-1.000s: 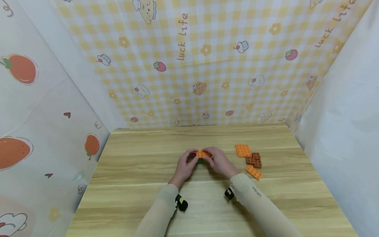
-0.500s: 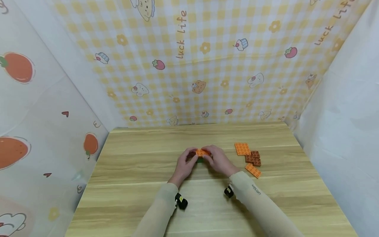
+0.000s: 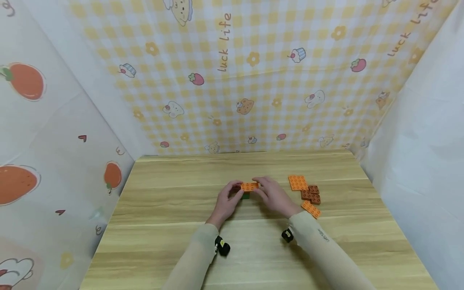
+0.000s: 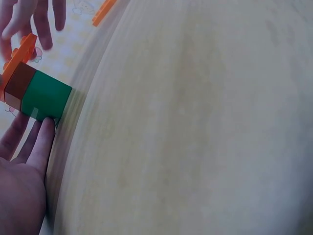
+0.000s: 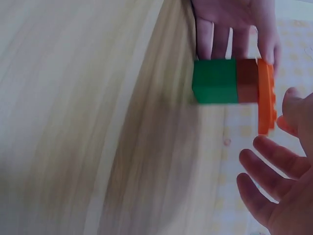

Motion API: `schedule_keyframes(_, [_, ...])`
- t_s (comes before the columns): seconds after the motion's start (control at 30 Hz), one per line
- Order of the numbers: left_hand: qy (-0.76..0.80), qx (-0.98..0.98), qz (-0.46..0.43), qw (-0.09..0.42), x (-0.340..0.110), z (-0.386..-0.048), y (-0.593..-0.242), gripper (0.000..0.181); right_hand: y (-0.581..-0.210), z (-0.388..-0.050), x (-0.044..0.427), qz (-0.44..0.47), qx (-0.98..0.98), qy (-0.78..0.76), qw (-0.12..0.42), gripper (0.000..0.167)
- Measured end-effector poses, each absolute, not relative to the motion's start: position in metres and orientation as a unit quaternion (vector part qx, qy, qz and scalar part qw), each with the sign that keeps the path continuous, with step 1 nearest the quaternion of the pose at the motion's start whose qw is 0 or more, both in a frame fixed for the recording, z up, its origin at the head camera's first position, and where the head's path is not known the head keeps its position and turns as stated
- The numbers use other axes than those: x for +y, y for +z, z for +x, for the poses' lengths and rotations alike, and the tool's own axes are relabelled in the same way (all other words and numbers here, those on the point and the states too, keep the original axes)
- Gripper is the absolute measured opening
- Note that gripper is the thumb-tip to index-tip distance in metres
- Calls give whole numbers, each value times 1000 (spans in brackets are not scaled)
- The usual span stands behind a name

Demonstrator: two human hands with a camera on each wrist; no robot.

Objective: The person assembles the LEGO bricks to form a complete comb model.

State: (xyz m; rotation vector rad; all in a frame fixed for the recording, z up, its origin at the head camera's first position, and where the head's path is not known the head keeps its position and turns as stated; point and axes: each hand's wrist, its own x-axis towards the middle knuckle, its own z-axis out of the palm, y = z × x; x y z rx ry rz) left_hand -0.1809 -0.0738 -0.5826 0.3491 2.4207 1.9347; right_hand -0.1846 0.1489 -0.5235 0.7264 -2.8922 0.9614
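Observation:
A small stack of toy building blocks stands on the table: a green block at the bottom, a brown block above it and an orange studded plate on top. The plate juts out past the blocks toward my right. My left hand holds the stack from its left side, fingers against the green and brown blocks and thumb at the plate. Just off the plate's right end, my right hand has its fingers spread, holding nothing; a gap shows in the right wrist view.
To the right on the wooden table lie a square orange plate, several small brown blocks and an oblong orange plate. A checked cloth hangs behind the table, with white sheets at both sides.
My right hand has let go of the orange plate and drawn back slightly to the right, its fingers opening. The left hand and the stack stay in place.

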Motion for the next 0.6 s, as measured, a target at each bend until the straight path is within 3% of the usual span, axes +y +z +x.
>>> schedule_keyframes(0.37, [616,778,124,6,-74,-181,-585,37,-523,-171,211,222,-936,252,107,39])
schedule_keyframes(0.6, [620,774,125,5,-74,-181,-587,38,-530,-168,250,184,-952,225,95,41])
